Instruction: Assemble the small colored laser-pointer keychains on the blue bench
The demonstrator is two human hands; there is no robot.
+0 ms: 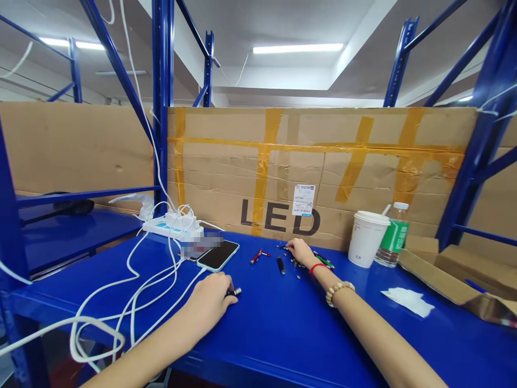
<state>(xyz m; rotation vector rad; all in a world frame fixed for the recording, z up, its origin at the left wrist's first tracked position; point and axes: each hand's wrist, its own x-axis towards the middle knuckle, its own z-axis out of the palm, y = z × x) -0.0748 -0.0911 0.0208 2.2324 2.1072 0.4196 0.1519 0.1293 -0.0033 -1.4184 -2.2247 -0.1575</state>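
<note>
My left hand [213,297] is closed around a small dark cylinder with a silvery end [237,291], low over the blue tabletop near the phone. Farther back, my right hand [301,251] reaches down with fingers bent together beside a scatter of small metal parts [298,264]. Whatever its fingertips pinch is too small to make out. A short black tube [281,265] lies just left of that scatter. A red pen-like piece [256,256] rests farther left, with another small red piece touching it. Green pen-like pieces [328,263] lie partly behind my right wrist.
A phone [218,255] and a white power strip [173,226] with looped white cables [133,277] occupy the left. To the right stand a white paper cup [367,240], a bottle [393,237], a tissue [407,300] and an open carton [440,272]. A large cardboard box [226,172] forms the back.
</note>
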